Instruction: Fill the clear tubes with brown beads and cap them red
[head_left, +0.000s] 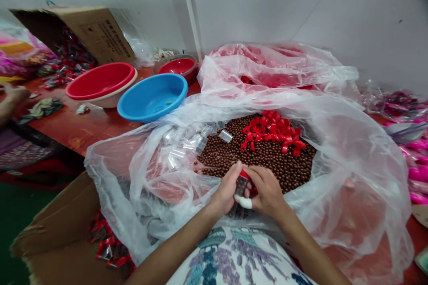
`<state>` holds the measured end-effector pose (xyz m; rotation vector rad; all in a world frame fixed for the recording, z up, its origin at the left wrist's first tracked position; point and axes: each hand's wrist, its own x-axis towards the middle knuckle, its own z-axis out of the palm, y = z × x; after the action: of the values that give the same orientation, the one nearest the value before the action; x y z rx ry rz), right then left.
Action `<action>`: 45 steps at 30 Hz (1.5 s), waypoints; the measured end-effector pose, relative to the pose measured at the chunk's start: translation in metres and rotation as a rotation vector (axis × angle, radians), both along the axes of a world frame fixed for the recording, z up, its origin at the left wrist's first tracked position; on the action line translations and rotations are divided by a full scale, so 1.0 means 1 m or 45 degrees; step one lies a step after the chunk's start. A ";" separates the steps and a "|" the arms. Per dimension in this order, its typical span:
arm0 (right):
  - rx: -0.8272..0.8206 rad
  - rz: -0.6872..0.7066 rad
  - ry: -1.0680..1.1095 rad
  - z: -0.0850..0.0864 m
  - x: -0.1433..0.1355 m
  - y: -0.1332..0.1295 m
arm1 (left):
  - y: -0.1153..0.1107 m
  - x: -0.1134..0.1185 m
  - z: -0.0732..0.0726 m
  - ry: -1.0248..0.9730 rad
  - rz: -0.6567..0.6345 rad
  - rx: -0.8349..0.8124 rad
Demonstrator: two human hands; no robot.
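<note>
In front of my body, both hands are closed around a small clear plastic container (240, 185) filled with brown balls, with a red cap at its top end. My left hand (226, 190) grips it from the left. My right hand (269, 189) closes on it from the right, fingers by the cap; a white cover (244, 201) is on the thumb. Beyond them lies a heap of small brown chocolate-like balls (219, 153) in a clear plastic bag (361, 142). Red plastic caps (272, 129) rest on the balls, and empty clear containers (180, 147) lie to their left.
A blue basin (152, 98) and a red basin (100, 81) stand left on the red table (75, 127). A cardboard box (63, 236) with filled containers is at lower left; another box (100, 38) lies tipped behind. Another person's hand (13, 98) shows at far left.
</note>
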<state>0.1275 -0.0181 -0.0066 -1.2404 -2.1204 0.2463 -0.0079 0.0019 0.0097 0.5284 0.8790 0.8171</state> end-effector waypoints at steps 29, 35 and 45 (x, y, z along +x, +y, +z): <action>-0.195 -0.215 -0.629 -0.016 0.046 0.034 | 0.013 -0.019 0.003 0.477 -0.244 0.418; -0.250 -0.207 -0.455 -0.011 0.044 0.032 | 0.013 -0.019 -0.002 0.484 -0.237 0.372; -0.283 0.122 -0.339 0.035 0.008 0.012 | 0.009 -0.019 -0.002 0.612 -0.280 0.471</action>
<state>0.1360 -0.0062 0.0286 -1.3624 -2.4381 0.3860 -0.0269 0.0113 0.0080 1.1602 1.0882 0.6605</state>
